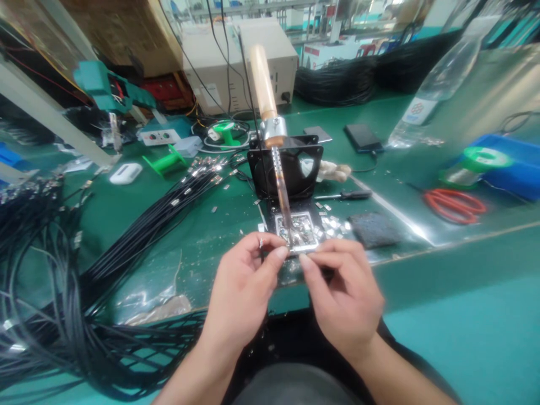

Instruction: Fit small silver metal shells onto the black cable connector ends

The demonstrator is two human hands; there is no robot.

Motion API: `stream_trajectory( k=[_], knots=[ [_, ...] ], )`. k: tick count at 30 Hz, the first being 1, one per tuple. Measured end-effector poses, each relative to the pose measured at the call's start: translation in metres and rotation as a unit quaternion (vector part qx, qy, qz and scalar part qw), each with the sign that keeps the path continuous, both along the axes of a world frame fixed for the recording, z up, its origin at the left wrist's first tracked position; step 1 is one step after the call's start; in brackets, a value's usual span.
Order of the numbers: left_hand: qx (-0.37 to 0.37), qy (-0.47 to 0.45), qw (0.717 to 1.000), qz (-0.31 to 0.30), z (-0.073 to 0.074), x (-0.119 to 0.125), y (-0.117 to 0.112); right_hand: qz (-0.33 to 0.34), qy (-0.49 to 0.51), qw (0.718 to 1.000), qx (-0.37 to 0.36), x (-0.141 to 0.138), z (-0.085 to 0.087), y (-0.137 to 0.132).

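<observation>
Your left hand (241, 289) and right hand (348, 298) are close together, fingers pinching a tiny silvery piece (294, 252) too blurry to make out. It's near the frame's middle, by the tip of the wood-handled soldering iron (275, 142). Best hold steady; keep skin off the rod, likely hot.

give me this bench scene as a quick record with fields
left hand: thumb and fingers nearly together by the iron's tip
right hand: thumb and fingers nearly together opposite; anything held is too small to identify
tool: wooden-handled soldering iron, tip slanting down
below tip: small light-rimmed tray of metal bits
behind tray: black fan
left side: black cables
right side: screwdriver, clear plastic bottle
</observation>
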State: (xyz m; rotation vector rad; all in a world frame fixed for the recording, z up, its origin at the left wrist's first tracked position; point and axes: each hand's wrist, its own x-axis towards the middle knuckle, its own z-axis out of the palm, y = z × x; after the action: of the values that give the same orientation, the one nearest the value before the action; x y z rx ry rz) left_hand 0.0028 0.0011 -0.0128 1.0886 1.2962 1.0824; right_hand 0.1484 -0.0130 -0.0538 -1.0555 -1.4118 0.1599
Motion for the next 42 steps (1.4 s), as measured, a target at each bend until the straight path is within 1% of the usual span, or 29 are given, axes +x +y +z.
stream_trajectory(
  k=[6, 21, 28, 34, 42],
  knots=[
    [0.004, 0.011, 1.0, -0.004, 0.0, -0.001, -0.001, -0.001, 0.003, 1.0, -0.001, 0.001, -0.002, 0.0],
    [0.016, 0.039, 0.999, -0.012, -0.001, -0.003, -0.003, -0.004, -0.004, 1.0, -0.021, 0.008, -0.001, -0.001],
    [-0.005, 0.04, 0.999, -0.006, -0.001, -0.002, -0.007, 0.031, -0.026, 0.999, -0.02, 0.013, 0.001, -0.002],
    [-0.007, 0.008, 1.0, -0.006, 0.0, 0.001, -0.004, 0.067, -0.04, 0.997, -0.009, 0.011, 0.0, -0.001],
    [-0.001, 0.005, 1.0, -0.002, 0.002, 0.001, -0.003, 0.066, -0.042, 0.997, -0.007, 0.009, 0.0, 0.001]
  ],
)
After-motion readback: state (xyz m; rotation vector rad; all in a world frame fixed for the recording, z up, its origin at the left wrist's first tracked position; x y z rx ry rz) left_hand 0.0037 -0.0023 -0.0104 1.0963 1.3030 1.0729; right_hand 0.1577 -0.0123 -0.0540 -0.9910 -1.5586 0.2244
